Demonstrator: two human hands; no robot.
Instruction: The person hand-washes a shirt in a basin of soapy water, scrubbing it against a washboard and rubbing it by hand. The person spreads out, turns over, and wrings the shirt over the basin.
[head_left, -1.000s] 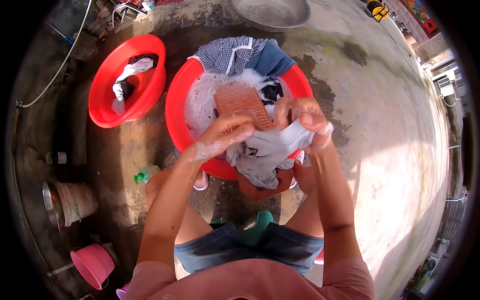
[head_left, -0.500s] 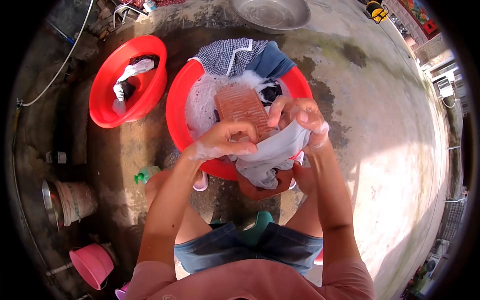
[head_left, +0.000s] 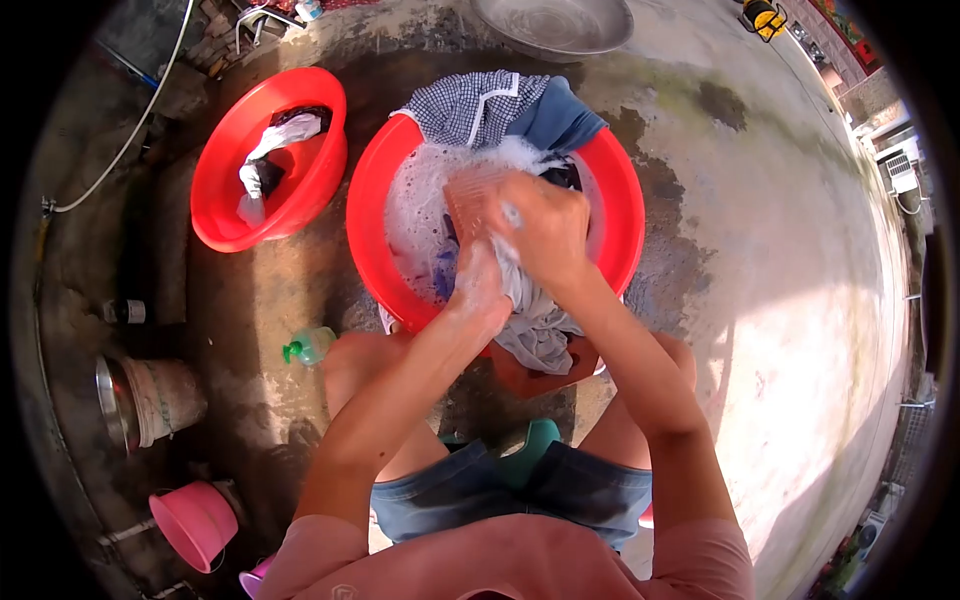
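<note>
Partly, blur and overlap hide your grip: your right hand [head_left: 548, 225] is curled closed on the pale grey cloth [head_left: 540, 335], its fingers smeared, while your left hand [head_left: 480, 278] presses in close beside it, its fingertips too hidden for you to tell whether they pinch the fabric or lie flat on it. The ribbed, reddish-brown washboard [head_left: 468, 195] shows at its far end and near foot; hands and cloth cover its middle. Under the suds [head_left: 420, 190], dark clothes are only partly visible, and the metal basin [head_left: 560, 22] is cut off at the far edge. The cloth looks wet, thin and crumpled; it comes out between your wrists and spills in loose folds down the washboard, over the near rim of the red tub [head_left: 368, 235]. Across the far rim hang a blue-and-white checked garment [head_left: 465, 108] and a plain blue one [head_left: 560, 115]. Your tub stands on rough concrete [head_left: 780, 230], damp and dark around it, sunlit to the right. To the far left, a second red basin [head_left: 215, 195] tilts with a few garments inside; nearer on the left are a green pump bottle [head_left: 314, 345] and a pink bucket [head_left: 195, 525].
</note>
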